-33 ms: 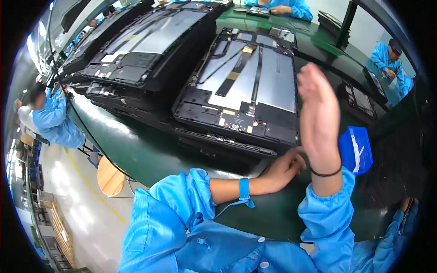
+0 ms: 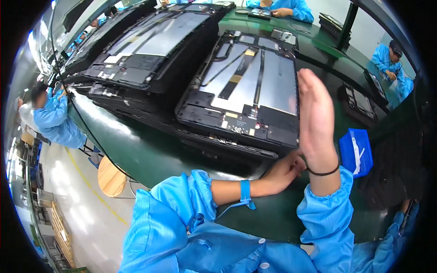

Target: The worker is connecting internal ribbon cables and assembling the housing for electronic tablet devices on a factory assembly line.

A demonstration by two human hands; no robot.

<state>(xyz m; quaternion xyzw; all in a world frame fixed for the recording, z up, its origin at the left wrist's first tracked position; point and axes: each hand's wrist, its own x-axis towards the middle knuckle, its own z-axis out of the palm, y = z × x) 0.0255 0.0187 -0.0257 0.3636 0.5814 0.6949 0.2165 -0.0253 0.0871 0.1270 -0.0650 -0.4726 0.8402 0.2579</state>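
Note:
Dark tablet-like device bodies, their insides exposed, form a stack [image 2: 248, 86] in front of me. The uppermost one shows silver plates, black ribbon cables and a circuit strip along its near edge. My right hand [image 2: 317, 116] stands on edge along the stack's right side, fingers straight and together, palm against or very close to it. My left hand [image 2: 283, 175] is at the stack's near right corner, below the right palm. Its fingers are curled, partly hidden by the right wrist, with nothing visible in them. A blue wrist strap [image 2: 245, 190] with a cord circles my left wrist.
Taller stacks of similar bodies [image 2: 150, 41] stand at the left. A blue tray [image 2: 356, 152] holding white strips sits right of my right wrist on the green table [image 2: 259, 218]. More devices [image 2: 359, 102] lie at the right. Co-workers in blue sit around; a round wooden stool [image 2: 112, 176] stands left.
My right hand has come slightly down and to the left, closer against the stack's right side. My left hand stays at the near corner. The view has shifted a little.

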